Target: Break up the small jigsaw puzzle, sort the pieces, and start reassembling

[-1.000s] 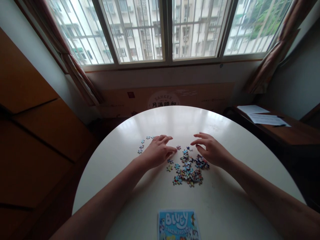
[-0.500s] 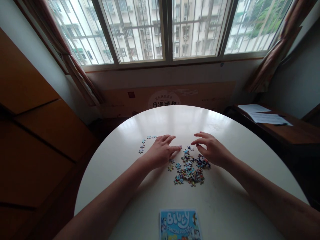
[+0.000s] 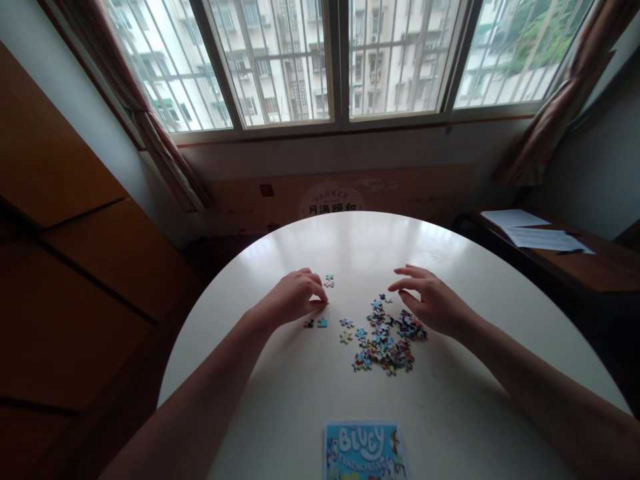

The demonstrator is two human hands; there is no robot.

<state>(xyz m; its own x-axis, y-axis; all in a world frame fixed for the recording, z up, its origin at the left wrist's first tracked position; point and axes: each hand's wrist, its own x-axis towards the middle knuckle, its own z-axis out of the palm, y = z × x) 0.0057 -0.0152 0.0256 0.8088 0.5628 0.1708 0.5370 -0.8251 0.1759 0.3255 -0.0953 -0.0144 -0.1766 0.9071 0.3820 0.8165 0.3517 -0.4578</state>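
Note:
My left hand [image 3: 299, 295] is over the left part of the white table, thumb and fingertips pinched together on a small puzzle piece that they mostly cover. Two puzzle pieces [image 3: 329, 281] lie just beyond its fingers, and a blue piece [image 3: 323, 323] and a dark orange piece [image 3: 309, 323] lie nearer, below it. My right hand [image 3: 429, 298] hovers at the upper right edge of a loose heap of puzzle pieces [image 3: 385, 347], its fingers apart and holding nothing. A few single pieces, one yellow [image 3: 345, 337], lie at the heap's left side.
A blue Bluey booklet or card [image 3: 365, 450] lies at the near side of the round white table [image 3: 280, 427]. To the right, papers [image 3: 547, 238] and pens rest on a brown desk [image 3: 610, 270]. Wooden cabinets [image 3: 90, 267] stand left; a barred window is ahead.
My left hand has moved left, away from the heap's top, and the pinkish piece it touched there is gone from that spot. My right hand has hardly moved. The view has shifted slightly.

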